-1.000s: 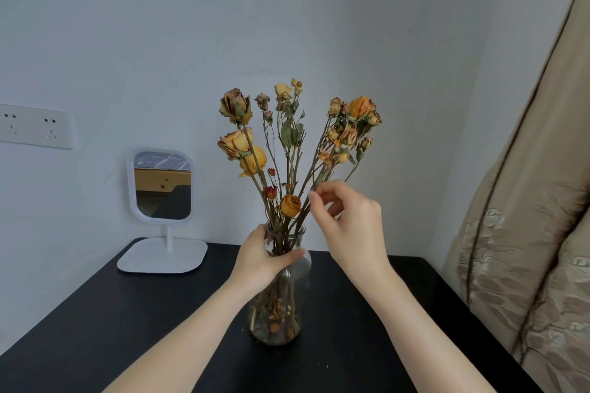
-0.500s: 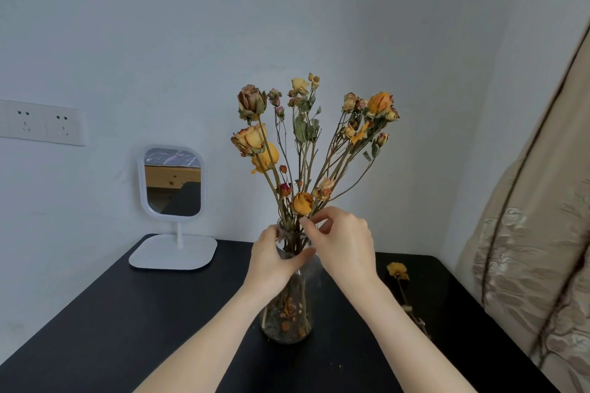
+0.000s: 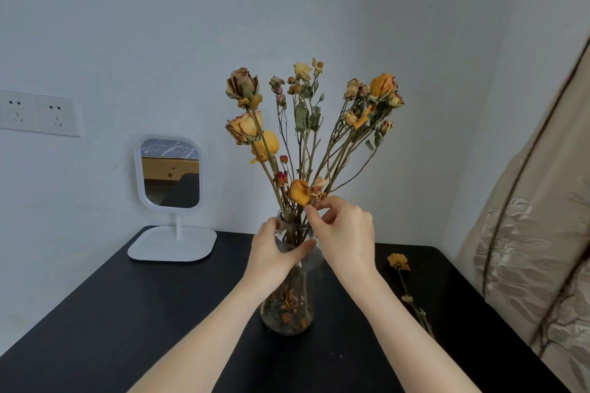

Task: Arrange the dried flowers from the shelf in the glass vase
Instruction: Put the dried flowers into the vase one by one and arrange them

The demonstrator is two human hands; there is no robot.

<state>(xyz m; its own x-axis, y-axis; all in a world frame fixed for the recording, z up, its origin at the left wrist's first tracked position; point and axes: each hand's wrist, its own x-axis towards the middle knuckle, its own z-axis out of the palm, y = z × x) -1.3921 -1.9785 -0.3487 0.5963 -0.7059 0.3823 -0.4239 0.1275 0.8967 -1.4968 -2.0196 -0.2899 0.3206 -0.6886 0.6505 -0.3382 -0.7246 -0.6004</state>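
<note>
A clear glass vase (image 3: 289,313) stands on the black table (image 3: 134,322), holding a spread bunch of dried flowers (image 3: 306,124) in yellow, orange and faded pink. My left hand (image 3: 274,252) wraps the vase's neck. My right hand (image 3: 346,233) pinches stems just above the rim, beside a low orange bloom (image 3: 299,191). One loose dried flower (image 3: 399,262) lies flat on the table to the right of the vase, its stem pointing toward me.
A white stand mirror (image 3: 170,175) sits at the table's back left corner. Wall sockets (image 3: 38,113) are on the left wall. A beige patterned curtain (image 3: 536,233) hangs close along the table's right edge.
My right hand has slid down the stems from mid-height to just above the vase rim. The view shifted left, bringing the loose flower on the table into sight.
</note>
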